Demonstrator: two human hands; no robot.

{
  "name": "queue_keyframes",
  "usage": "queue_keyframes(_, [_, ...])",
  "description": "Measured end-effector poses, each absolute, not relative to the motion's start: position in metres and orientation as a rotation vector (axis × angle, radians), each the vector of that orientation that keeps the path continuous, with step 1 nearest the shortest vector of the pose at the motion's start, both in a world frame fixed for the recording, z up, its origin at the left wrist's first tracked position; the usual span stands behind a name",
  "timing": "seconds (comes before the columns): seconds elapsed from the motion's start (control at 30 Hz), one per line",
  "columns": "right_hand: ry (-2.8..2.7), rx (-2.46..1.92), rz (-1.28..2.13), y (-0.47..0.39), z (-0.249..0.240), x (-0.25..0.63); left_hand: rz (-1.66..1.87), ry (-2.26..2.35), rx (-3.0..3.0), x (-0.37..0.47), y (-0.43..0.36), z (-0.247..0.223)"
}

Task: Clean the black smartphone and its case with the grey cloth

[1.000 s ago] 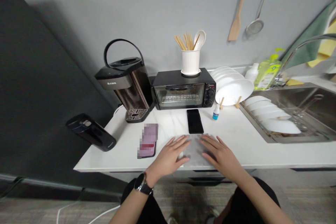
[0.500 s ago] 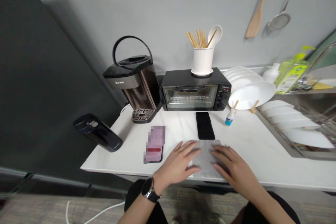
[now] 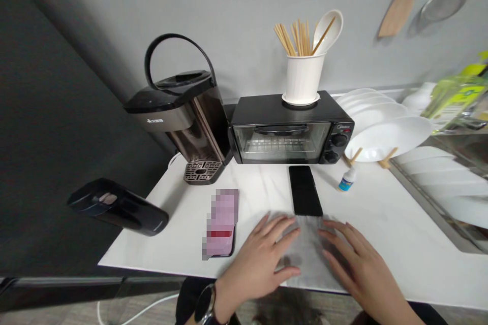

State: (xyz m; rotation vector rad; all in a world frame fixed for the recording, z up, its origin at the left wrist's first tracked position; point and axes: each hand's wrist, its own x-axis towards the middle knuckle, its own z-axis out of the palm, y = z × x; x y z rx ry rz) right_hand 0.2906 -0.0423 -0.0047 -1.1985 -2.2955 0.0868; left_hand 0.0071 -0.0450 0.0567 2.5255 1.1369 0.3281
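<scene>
A thin grey sheet or cloth (image 3: 309, 254) lies flat at the counter's front edge. My left hand (image 3: 263, 254), with a watch on its wrist, rests at the sheet's left side, fingers spread. On the right side of the sheet is my right hand (image 3: 354, 259), its fingers also apart. Neither hand grips anything. Just behind the sheet lies a black phone (image 3: 305, 191). Left of my left hand is a second phone (image 3: 223, 223), its pink screen pixelated. A small white bottle with a blue label (image 3: 346, 181) stands right of the black phone.
Behind are a water dispenser (image 3: 186, 122) and a toaster oven (image 3: 290, 137) bearing a white cup of chopsticks (image 3: 304, 78). A dark flask (image 3: 125, 208) is at the left edge. White plates (image 3: 392, 134) stand right, beside a sink (image 3: 434, 213).
The view has moved closer to the counter. Both hands stay beside the sheet with fingers apart, and my left thumb now sits lower in the picture.
</scene>
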Motion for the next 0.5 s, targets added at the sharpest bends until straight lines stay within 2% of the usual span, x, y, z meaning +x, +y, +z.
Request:
queue_keyframes(0.23, [-2.274, -1.244, 0.193, -0.024, 0.008, 0.28, 0.242, 0.974, 2.68, 0.027, -0.033, 0.06])
queue_keyframes(0.43, [-1.379, -1.34, 0.231, 0.026, 0.01, 0.306, 0.205, 0.881, 2.65, 0.038, -0.037, 0.05])
queue_keyframes(0.5, [-1.311, -1.361, 0.426, 0.06, 0.011, 0.315, 0.206, 0.877, 2.609, 0.039, -0.037, 0.045])
